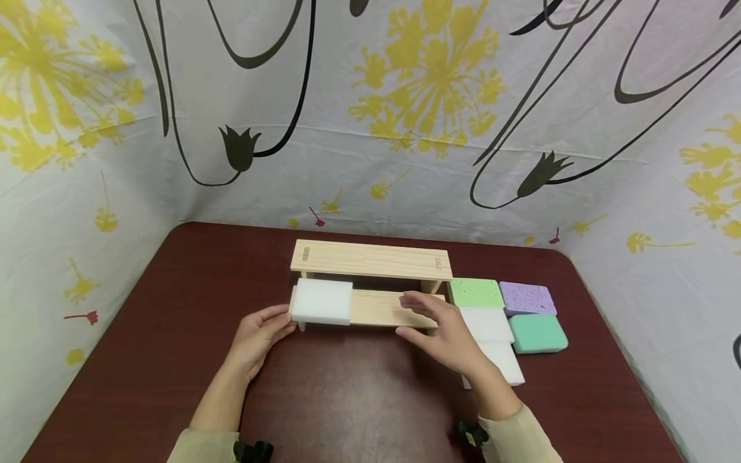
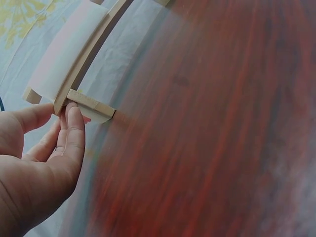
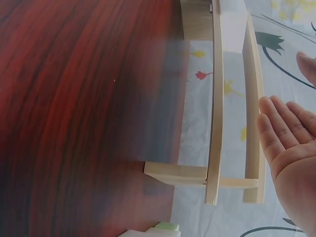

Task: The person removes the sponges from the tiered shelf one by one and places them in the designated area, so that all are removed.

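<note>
A two-tier wooden shelf (image 1: 370, 257) stands on the table, with a white sponge (image 1: 323, 301) lying flat on the left end of its lower board (image 1: 379, 308). My left hand (image 1: 258, 337) pinches that board's left end; the left wrist view has the thumb at the upper edge and fingers (image 2: 74, 131) beneath. Over the right part of the lower board hovers my right hand (image 1: 442, 334), fingers extended and thumb apart, holding nothing. In the right wrist view its straight fingers (image 3: 281, 121) appear beside the shelf.
Right of the shelf lie a green sponge (image 1: 476, 292), a purple sponge (image 1: 528, 298), a teal sponge (image 1: 538, 333) and two white sponges (image 1: 487, 325). My right forearm crosses in front of the white ones. Patterned cloth (image 1: 324, 154) surrounds the dark red table (image 1: 347, 399).
</note>
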Motion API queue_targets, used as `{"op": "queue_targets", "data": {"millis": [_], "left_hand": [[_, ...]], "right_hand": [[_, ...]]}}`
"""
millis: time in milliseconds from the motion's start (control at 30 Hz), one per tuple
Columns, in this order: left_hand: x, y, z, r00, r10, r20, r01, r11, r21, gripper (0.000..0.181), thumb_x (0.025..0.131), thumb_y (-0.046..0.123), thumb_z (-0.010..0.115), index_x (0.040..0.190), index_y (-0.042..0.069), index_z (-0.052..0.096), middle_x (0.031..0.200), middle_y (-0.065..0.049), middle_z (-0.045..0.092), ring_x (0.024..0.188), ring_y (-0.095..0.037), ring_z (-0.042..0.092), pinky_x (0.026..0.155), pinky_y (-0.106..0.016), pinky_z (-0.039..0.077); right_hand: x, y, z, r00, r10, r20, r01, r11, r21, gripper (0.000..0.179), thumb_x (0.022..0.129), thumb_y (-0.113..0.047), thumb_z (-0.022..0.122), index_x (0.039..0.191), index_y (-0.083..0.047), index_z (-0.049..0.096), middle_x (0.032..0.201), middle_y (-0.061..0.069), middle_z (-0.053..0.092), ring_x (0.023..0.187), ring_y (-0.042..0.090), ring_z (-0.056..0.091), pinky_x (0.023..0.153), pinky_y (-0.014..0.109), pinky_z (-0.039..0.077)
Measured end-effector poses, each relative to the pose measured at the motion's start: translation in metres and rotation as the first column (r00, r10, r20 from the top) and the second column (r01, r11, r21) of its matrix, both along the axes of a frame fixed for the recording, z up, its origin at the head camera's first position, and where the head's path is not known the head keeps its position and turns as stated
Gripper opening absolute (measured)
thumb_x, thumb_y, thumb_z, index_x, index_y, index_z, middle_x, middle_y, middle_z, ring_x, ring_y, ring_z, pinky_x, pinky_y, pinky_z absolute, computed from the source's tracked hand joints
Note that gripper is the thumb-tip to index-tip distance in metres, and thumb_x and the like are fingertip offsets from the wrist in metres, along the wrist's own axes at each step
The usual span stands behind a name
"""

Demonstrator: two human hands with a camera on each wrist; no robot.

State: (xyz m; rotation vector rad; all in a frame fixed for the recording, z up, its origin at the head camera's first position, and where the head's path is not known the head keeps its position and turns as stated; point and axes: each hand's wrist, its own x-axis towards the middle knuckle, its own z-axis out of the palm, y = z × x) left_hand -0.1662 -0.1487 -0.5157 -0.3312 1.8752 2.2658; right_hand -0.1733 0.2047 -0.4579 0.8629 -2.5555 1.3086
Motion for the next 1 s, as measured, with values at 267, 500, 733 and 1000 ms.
{"op": "queue_targets", "data": {"millis": [267,500,733,1000], "left_hand": [[0.000,0.001,0.001,1.000,0.011,0.002,-0.011,1.000,0.019,0.040,0.102,0.002,0.057,0.139,-0.014,0.049,0.122,-0.018,0.064,0.099,-0.009,0.068,0.093,-0.026,0.057],[-0.001,0.002,0.000,1.000,0.024,0.005,-0.024,1.000,0.020,0.042,0.103,0.005,0.059,0.139,-0.014,0.049,0.126,-0.020,0.062,0.098,-0.009,0.068,0.093,-0.027,0.057],[-0.001,0.003,0.000,0.999,0.032,0.007,-0.032,0.999,0.015,0.042,0.103,0.005,0.059,0.139,-0.013,0.049,0.130,-0.023,0.060,0.098,-0.008,0.068,0.093,-0.026,0.057],[-0.001,0.004,-0.001,0.999,0.034,-0.003,-0.034,0.999,0.010,0.041,0.102,0.004,0.059,0.138,-0.013,0.051,0.125,-0.020,0.063,0.097,-0.009,0.068,0.093,-0.027,0.057]], "right_hand": [[-0.002,-0.007,0.001,1.000,0.024,-0.005,-0.024,1.000,-0.004,0.057,0.081,-0.006,0.086,0.131,0.004,0.060,0.120,0.017,0.069,0.113,0.026,0.067,0.096,0.041,0.057],[-0.006,-0.013,-0.002,0.999,0.035,0.007,-0.035,0.999,-0.012,0.056,0.082,-0.007,0.085,0.131,0.003,0.061,0.120,0.016,0.069,0.113,0.026,0.067,0.097,0.040,0.057],[-0.010,-0.021,-0.003,0.997,0.067,0.037,-0.066,0.997,-0.027,0.056,0.083,-0.007,0.085,0.131,0.004,0.059,0.121,0.017,0.069,0.115,0.026,0.066,0.099,0.038,0.056],[-0.014,-0.033,-0.003,0.994,0.078,0.083,-0.075,0.996,-0.037,0.055,0.084,-0.010,0.084,0.132,0.002,0.059,0.123,0.016,0.068,0.118,0.024,0.064,0.102,0.035,0.053]]}}
